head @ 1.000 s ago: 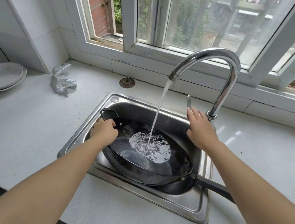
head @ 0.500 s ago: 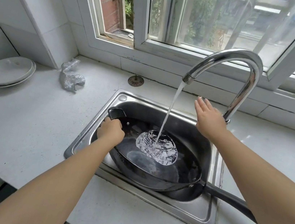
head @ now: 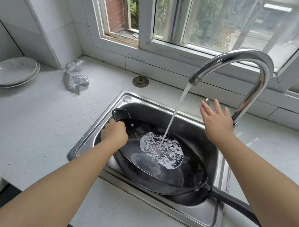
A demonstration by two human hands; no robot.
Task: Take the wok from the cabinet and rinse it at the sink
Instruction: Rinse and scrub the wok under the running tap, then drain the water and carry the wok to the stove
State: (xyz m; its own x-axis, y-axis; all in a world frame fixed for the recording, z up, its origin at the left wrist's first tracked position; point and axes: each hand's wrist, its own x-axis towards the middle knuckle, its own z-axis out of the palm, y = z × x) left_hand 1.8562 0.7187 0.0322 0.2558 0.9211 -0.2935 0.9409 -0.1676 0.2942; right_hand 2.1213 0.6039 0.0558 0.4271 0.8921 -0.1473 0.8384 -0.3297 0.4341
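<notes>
wok (head: 159, 162): head view. black, shallow, wide-bodied pan, resting tilted in the steel sink (head: 91, 136), its far rim low in the basin and its near rim riding up on the sink's front edge. the long handle (head: 235, 204) projects over the front right corner of the sink onto the counter (head: 28, 125). a small loop handle (head: 120, 114) stands at the far left rim.

water from the faucet (head: 247, 69) strikes the wok's floor and pools there in a bright rippled patch.

left hand (head: 114, 134): fingers curled over the rim just below the loop handle, gripping the wok's edge. right hand (head: 215, 120): fingers spread and straight, holding nothing, in the air just left of the faucet's upright, beside the stream and apart from the wok.

handling, as a judgement: the body looks like rigid dark metal, probably heavy for its size, heavier with water pooled in it. it will not flex. wet surfaces are likely slippery, so a bare rim grip is weak for lifting. best holds: the long handle for the main load, the loop handle for steadying and tipping. tilting to swirl or pour shifts the water's weight suddenly; expect the pan to slide on the steel edge.

elsewhere on the counter: stacked plates (head: 12, 72), a silver scrubber (head: 74, 77).
</notes>
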